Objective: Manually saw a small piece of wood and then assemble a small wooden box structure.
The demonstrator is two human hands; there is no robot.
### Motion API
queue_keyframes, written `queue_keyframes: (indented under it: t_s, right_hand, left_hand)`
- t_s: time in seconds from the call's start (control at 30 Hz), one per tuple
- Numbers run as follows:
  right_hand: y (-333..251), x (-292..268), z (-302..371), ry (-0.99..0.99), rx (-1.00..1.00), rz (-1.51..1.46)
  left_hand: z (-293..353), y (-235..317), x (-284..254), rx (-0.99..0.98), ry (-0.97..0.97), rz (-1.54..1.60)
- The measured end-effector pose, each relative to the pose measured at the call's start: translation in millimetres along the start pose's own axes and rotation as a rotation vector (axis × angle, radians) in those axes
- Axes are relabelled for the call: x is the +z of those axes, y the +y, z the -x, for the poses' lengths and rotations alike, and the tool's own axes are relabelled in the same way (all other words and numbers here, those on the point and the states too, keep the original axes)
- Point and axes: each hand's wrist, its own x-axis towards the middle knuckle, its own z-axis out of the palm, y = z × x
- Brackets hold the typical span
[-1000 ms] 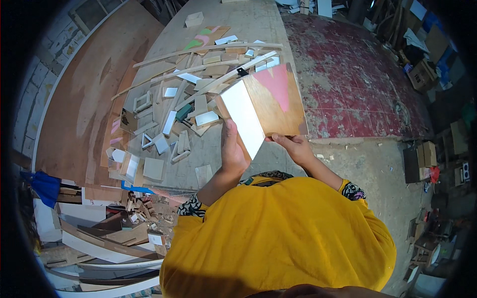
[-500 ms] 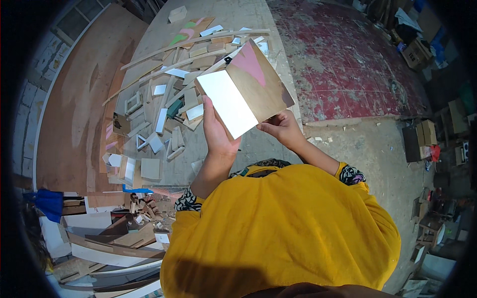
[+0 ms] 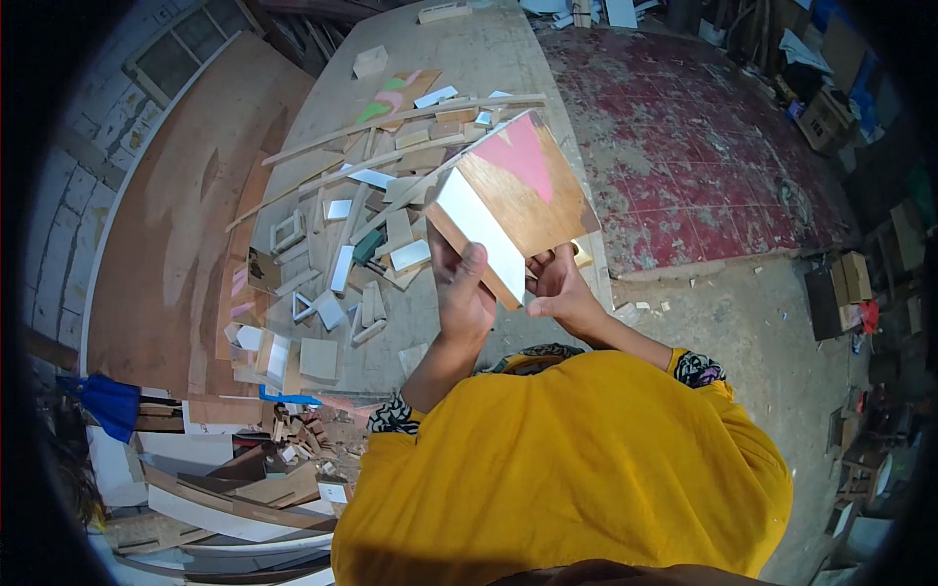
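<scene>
Above the near end of the worktable I hold up a wooden piece made of a plywood panel (image 3: 554,212) and a white-faced wooden board (image 3: 479,227) meeting at an angle. The plywood has a pink painted patch and a dark corner. My left hand (image 3: 463,301) grips the lower part of the white-faced board, thumb on its front and fingers behind. Curled fingers of my right hand (image 3: 567,298) reach under the panel's lower edge, their tips partly hidden behind it. A pale bit of wood (image 3: 584,257) shows beside them.
Wood offcuts, long strips (image 3: 410,114) and white-faced blocks (image 3: 341,269) crowd the worktable (image 3: 469,49). A green object (image 3: 368,246) lies among them. At left leans a large plywood sheet (image 3: 195,195); scrap boards (image 3: 230,503) are piled below it. Red flooring (image 3: 684,156) lies right of the table.
The wooden piece has turned, so its white face looks narrower and its edge shows. My left thumb has moved onto the white face. My right fingers have shifted further under the panel.
</scene>
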Motion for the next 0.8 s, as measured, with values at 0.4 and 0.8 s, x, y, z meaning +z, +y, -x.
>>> queue_keyframes:
  t_s: [0.4,0.8]
  right_hand:
    - [3,0,-2,-0.014,-0.021,-0.078]
    - [-5,-11,-2,0.004,0.213,-0.007]
  left_hand:
    - [0,9,23,0.097,-0.088,-0.217]
    - [-11,-2,5,-0.031,0.018,-0.265]
